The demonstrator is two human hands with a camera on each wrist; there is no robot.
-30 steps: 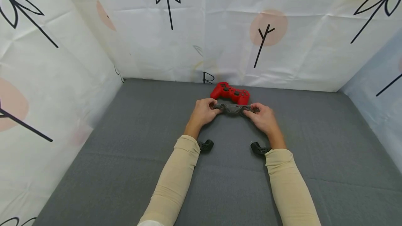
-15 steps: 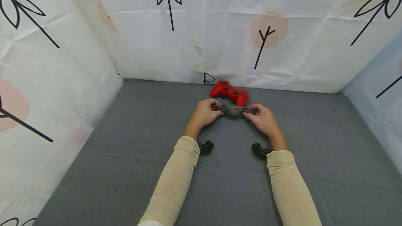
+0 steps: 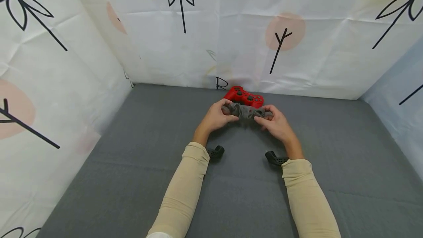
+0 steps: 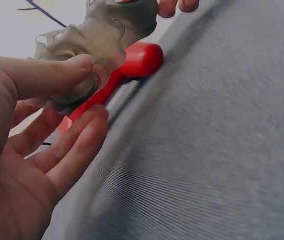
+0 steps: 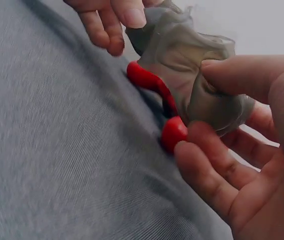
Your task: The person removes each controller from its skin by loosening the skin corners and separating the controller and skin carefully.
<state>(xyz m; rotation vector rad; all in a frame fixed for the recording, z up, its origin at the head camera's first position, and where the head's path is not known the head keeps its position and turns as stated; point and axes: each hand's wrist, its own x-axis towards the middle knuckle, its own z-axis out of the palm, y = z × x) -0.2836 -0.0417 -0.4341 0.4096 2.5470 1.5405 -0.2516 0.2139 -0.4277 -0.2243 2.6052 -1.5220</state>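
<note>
A soft, see-through grey silicone cover (image 3: 243, 111) is stretched between my two hands, crumpled in the middle. My left hand (image 3: 216, 116) pinches its left end between thumb and fingers; in the left wrist view the thumb presses on the cover (image 4: 99, 42) from above. At the other end, my right hand (image 3: 278, 124) pinches it the same way, its thumb digging into a fold of the cover (image 5: 182, 60) in the right wrist view. Just behind lies a red game controller (image 3: 246, 97), its near grips partly hidden by the cover.
Grey cloth covers the table (image 3: 244, 194). Behind the controller rises a white patterned fabric wall (image 3: 185, 58), with more fabric at both sides. Black wrist mounts (image 3: 216, 152) stick inward from both wrists.
Both hands have lifted and turned the cover, so more of its face shows and it overlaps the controller's front more. The fingers have spread wider around its ends.
</note>
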